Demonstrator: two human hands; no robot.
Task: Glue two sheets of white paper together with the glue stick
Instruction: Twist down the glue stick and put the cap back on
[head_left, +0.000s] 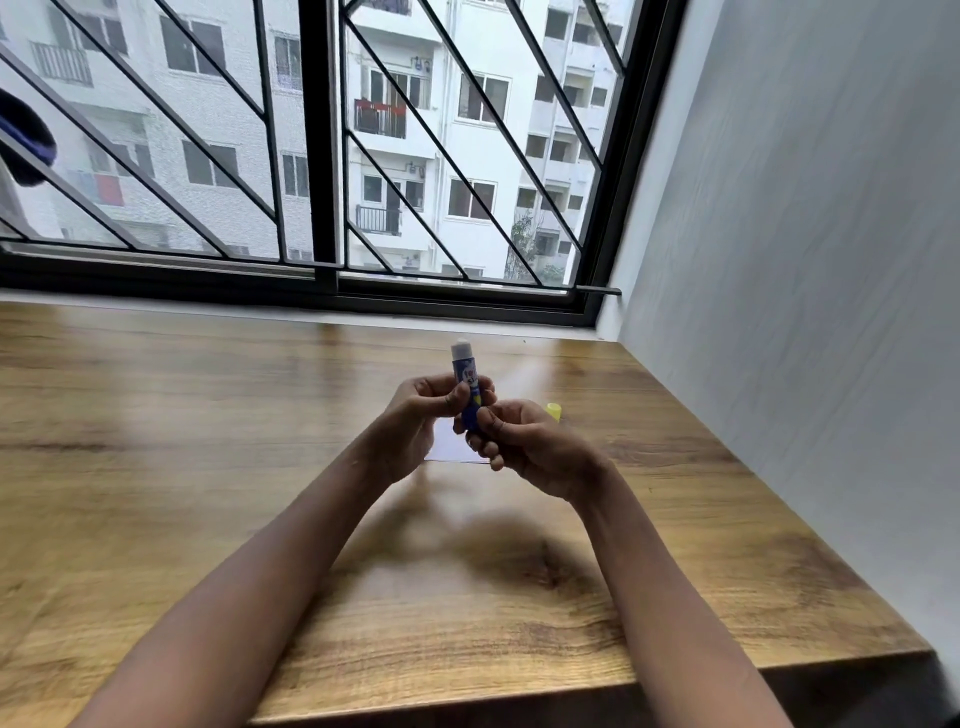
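The glue stick (465, 371) stands almost upright in the air above the middle of the table, held between both hands. Its cap is off: the whitish glue tip shows at the top, above a blue printed barrel. The left hand (415, 421) grips the middle of the barrel from the left, fingers curled round it and thumb across the near side. The right hand (524, 441) holds the lower end from the right, its thumb and curled fingers pinching the base.

Under the hands, flat on the table, lies the white paper (448, 441). Only a small patch shows between the wrists, and I cannot tell whether it is one sheet or two. Just beyond the right hand, on the right, a yellow cap (554, 410) is partly hidden by the knuckles.

The wooden table (208, 441) runs to the far edge, where it meets a black-framed window (322, 156) with a slanted grille. A pale wall (805, 260) closes the right side. A dark blue shape (23, 140), too blurred to name, hangs at the far left.
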